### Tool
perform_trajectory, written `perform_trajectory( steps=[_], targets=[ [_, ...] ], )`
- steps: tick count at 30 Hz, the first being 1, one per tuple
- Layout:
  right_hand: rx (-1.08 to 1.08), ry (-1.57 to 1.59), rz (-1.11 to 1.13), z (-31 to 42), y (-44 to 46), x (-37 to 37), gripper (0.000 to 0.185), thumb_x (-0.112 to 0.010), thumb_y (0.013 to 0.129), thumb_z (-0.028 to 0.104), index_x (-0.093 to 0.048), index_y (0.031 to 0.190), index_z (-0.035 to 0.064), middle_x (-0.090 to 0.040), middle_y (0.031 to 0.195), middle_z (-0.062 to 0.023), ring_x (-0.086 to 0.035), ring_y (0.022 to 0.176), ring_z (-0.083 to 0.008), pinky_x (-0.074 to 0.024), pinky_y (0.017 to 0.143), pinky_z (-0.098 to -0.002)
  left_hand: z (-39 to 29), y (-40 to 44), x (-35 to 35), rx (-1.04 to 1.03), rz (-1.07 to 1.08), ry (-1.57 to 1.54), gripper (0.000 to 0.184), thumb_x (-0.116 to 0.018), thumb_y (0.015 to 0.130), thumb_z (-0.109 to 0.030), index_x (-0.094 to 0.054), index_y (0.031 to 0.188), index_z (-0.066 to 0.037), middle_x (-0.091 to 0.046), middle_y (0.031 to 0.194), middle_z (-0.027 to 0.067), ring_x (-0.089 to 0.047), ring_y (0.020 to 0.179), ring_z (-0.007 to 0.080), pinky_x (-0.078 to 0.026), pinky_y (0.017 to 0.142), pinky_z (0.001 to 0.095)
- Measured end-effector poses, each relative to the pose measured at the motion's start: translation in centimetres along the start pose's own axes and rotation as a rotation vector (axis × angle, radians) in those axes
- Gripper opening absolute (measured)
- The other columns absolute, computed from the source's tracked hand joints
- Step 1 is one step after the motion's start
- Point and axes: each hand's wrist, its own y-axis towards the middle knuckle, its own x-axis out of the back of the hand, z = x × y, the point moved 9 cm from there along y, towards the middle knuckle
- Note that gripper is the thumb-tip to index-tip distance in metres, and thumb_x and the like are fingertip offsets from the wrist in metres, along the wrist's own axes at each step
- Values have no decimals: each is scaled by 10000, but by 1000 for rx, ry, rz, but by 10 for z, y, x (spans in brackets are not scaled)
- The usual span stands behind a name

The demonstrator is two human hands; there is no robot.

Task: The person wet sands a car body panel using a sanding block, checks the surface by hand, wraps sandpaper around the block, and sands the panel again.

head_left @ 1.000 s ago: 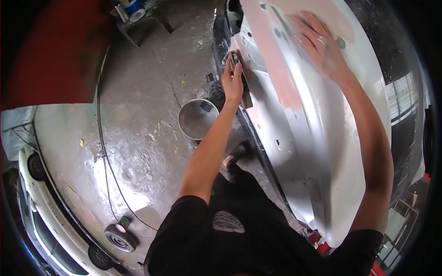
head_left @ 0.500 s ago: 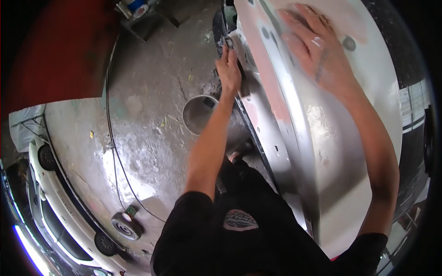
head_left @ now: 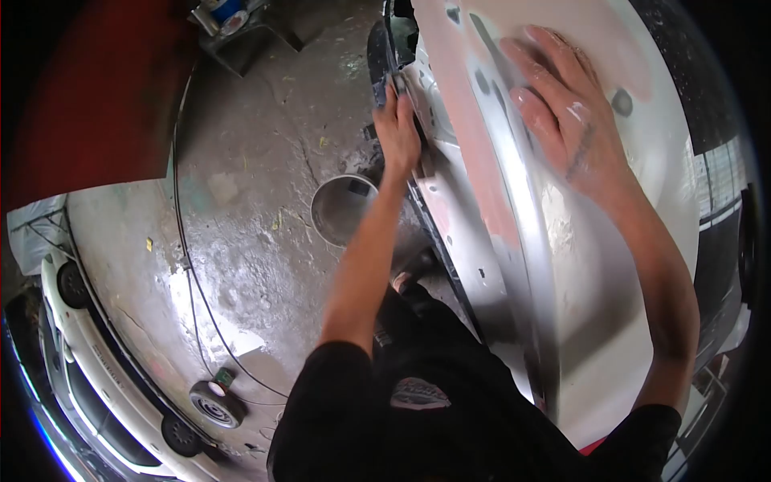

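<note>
My right hand [head_left: 574,120] lies on a white car body panel [head_left: 590,281] with its fingers stretched out. Pale residue marks the knuckles. Under and around that hand, the panel has pink filler or primer patches [head_left: 499,205] and small grey spots, one of them a dark grey spot [head_left: 622,102] just right of the hand. My left hand [head_left: 397,132] is at the panel's dark left edge, its fingers bent around something greyish that is blurred and mostly hidden. Whether this is a loose piece or part of the edge cannot be told.
A round bucket [head_left: 341,210] stands on the wet concrete floor, left of the panel. A black hose [head_left: 183,241] runs along the floor near a small wheel [head_left: 217,404]. A stool [head_left: 249,40] holds cans at the top. A white car [head_left: 112,373] is at lower left.
The view has shifted slightly, so the panel and right hand appear lower and farther right. The greyish thing at my left fingertips shows less clearly now. Both hands remain at the panel.
</note>
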Motion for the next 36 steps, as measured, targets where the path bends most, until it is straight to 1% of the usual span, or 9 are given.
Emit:
perform_trajectory(
  steps=[5, 6, 11, 17, 21, 25, 27, 30, 36],
  targets=[
    [-31, -20, 14, 1, 4, 5, 429, -630, 977, 122, -625, 1404, 90, -531, 1473, -172, -513, 1321, -382, -405, 1123, -449, -34, -21, 6, 318, 253, -210, 593, -444, 1071, -402, -543, 1446, 46, -569, 927, 277, -503, 877, 329, -416, 836, 434],
    [-15, -17, 13, 0, 1, 0, 428, -630, 977, 122, -626, 1403, 90, -532, 1471, -173, -514, 1321, -381, -407, 1121, -446, -52, -40, 19, 268, 197, -126, 593, -439, 1067, -386, -518, 1464, 47, -567, 998, 340, -526, 943, 401, -418, 880, 476],
    [-15, -8, 13, 4, -2, -3, 425, -637, 973, 137, -635, 1396, 94, -536, 1464, -176, -523, 1314, -382, -414, 1115, -444, 7, 2, -3, 135, 176, -30, 618, -435, 1057, -398, -470, 1507, 24, -577, 991, 331, -548, 951, 427, -420, 920, 483],
    [0, 8, 24, 2, 1, -3, 435, -643, 969, 138, -631, 1402, 96, -532, 1467, -178, -521, 1316, -384, -417, 1112, -446, -55, -44, 23, 165, 108, -36, 573, -454, 1063, -354, -515, 1458, 57, -587, 994, 326, -557, 948, 408, -433, 892, 466],
    [-31, 2, 13, 3, 3, 0, 444, -642, 962, 118, -627, 1405, 89, -528, 1468, -187, -524, 1310, -389, -417, 1109, -451, -3, 12, -7, 280, 323, -136, 582, -453, 1064, -352, -503, 1469, 63, -571, 992, 320, -565, 944, 374, -441, 893, 448],
    [-29, 15, 41, 3, 3, -2, 446, -638, 963, 113, -623, 1408, 85, -527, 1467, -189, -526, 1307, -386, -419, 1108, -446, -37, -38, 16, 140, 125, 2, 589, -449, 1065, -360, -474, 1510, 25, -552, 924, 320, -523, 914, 377, -423, 915, 448],
    [-11, 0, 34, 2, 6, -1, 447, -635, 963, 107, -621, 1409, 84, -526, 1468, -191, -526, 1306, -382, -419, 1108, -443, -41, -43, 16, 222, 175, -24, 678, -421, 1066, -465, -459, 1521, 36, -584, 1172, 293, -548, 1102, 385, -401, 1003, 429],
    [-3, 40, 31, 2, 5, -1, 449, -633, 960, 115, -622, 1407, 80, -530, 1462, -194, -526, 1308, -388, -414, 1113, -446, -9, 23, -3, 163, 256, -46, 681, -415, 1071, -477, -452, 1532, 22, -571, 1149, 268, -542, 1065, 354, -397, 992, 406],
    [1, -12, 35, 3, 6, -1, 450, -629, 954, 105, -623, 1402, 68, -532, 1455, -205, -526, 1315, -391, -411, 1119, -445, -36, -41, 14, 210, 157, -49, 666, -432, 1073, -457, -494, 1493, 56, -551, 1109, 228, -525, 1041, 321, -392, 996, 385]
  ],
)
